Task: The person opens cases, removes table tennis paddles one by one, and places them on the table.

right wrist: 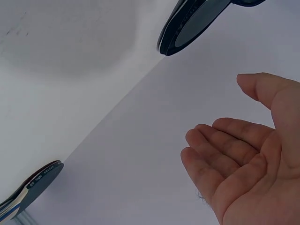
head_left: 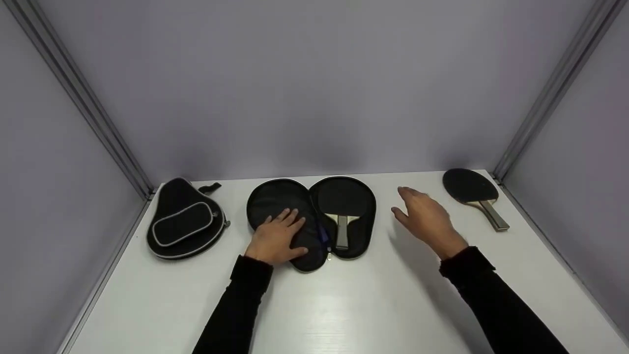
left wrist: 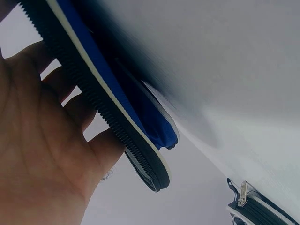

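Observation:
A black paddle case [head_left: 277, 196] lies unzipped and spread flat at the back middle of the white table. My left hand [head_left: 277, 241] rests on its left half with fingers spread. In the left wrist view, the zipper edge [left wrist: 101, 101] and blue lining of the case run past the fingers. A table tennis paddle [head_left: 342, 201] lies in the right half, its handle [head_left: 342, 233] towards me. Over the table to the right, my right hand [head_left: 425, 219] is raised and holds nothing, thumb apart from the fingers. The right wrist view shows its palm [right wrist: 262, 164] facing up.
A second black paddle [head_left: 470, 185] with a wooden handle lies at the back right. On the left sits a closed black case [head_left: 169, 206] with light piping, a front pocket and a strap. Grey walls [head_left: 314, 88] enclose the table's back and sides.

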Demonstrator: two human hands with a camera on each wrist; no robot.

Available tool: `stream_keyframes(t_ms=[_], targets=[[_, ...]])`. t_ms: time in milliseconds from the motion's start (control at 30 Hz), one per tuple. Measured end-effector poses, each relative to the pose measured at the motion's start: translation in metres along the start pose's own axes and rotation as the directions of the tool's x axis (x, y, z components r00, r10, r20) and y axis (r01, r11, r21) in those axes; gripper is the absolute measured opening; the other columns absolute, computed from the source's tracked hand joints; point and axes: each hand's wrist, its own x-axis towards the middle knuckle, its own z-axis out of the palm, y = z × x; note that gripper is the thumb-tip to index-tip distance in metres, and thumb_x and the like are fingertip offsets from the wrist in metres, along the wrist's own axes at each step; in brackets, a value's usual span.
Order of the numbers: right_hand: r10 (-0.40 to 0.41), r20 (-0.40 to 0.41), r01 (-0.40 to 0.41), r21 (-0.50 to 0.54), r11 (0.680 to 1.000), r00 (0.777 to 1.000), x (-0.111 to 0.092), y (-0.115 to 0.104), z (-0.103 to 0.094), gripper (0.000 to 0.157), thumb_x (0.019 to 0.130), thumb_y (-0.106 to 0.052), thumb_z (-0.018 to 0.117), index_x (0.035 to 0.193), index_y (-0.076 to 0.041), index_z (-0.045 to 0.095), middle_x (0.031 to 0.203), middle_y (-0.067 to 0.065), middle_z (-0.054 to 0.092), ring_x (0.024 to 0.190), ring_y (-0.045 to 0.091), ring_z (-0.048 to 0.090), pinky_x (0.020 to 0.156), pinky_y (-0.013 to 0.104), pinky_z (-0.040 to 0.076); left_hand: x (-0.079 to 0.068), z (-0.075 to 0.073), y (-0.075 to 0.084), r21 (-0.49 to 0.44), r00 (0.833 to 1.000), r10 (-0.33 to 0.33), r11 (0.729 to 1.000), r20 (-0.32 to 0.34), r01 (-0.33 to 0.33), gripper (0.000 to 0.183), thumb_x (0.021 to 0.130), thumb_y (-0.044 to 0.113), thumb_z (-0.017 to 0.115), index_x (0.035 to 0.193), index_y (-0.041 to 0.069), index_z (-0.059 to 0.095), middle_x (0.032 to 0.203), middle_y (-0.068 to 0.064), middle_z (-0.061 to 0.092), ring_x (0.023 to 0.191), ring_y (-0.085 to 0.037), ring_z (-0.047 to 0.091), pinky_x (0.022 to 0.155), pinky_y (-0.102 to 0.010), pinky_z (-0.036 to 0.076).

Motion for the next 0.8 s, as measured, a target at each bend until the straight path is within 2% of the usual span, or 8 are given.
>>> stream_keyframes(t_ms=[167, 233, 433, 800], targets=[[-0.04, 0.011, 0.04, -0.002, 0.999, 0.999, -0.001, -0.016, 0.008, 0.057, 0.111, -0.019, 0.081, 0.155, 0.012, 0.065, 0.155, 0.034, 0.073, 0.138, 0.054, 0.076, 0.111, 0.064, 0.068, 0.0, -0.001, 0.001, 0.019, 1.0, -0.004, 1.0, -0.005, 0.004, 0.083, 0.107, 0.06, 0.081, 0.173, 0.014, 0.06, 0.184, -0.018, 0.052, 0.175, -0.04, 0.047, 0.136, -0.071, 0.048], [-0.051, 0.022, 0.051, 0.002, 0.999, 0.998, -0.001, -0.023, 0.011, 0.058, 0.111, -0.02, 0.081, 0.156, 0.013, 0.064, 0.155, 0.034, 0.073, 0.14, 0.054, 0.076, 0.112, 0.064, 0.068, -0.003, -0.012, 0.008, 0.017, 0.999, -0.014, 1.0, 0.029, 0.014, 0.083, 0.107, 0.055, 0.083, 0.174, 0.012, 0.058, 0.186, -0.018, 0.049, 0.176, -0.04, 0.045, 0.14, -0.069, 0.045], [-0.082, 0.054, 0.081, 0.023, 0.996, 0.995, -0.003, -0.041, 0.021, 0.06, 0.112, -0.023, 0.081, 0.158, 0.012, 0.063, 0.156, 0.034, 0.073, 0.141, 0.052, 0.076, 0.114, 0.062, 0.068, -0.005, -0.013, 0.01, 0.046, 0.999, -0.027, 0.999, 0.044, 0.025, 0.084, 0.107, 0.058, 0.082, 0.174, 0.012, 0.058, 0.186, -0.017, 0.049, 0.177, -0.039, 0.044, 0.14, -0.067, 0.046], [-0.113, 0.139, 0.103, 0.079, 0.992, 0.984, -0.007, -0.068, 0.038, 0.066, 0.113, -0.028, 0.082, 0.162, 0.011, 0.061, 0.161, 0.032, 0.07, 0.145, 0.05, 0.074, 0.117, 0.06, 0.067, -0.004, -0.013, 0.01, 0.034, 0.999, -0.023, 0.999, 0.042, 0.021, 0.085, 0.106, 0.058, 0.083, 0.174, 0.013, 0.058, 0.187, -0.016, 0.048, 0.177, -0.04, 0.044, 0.14, -0.068, 0.045]])
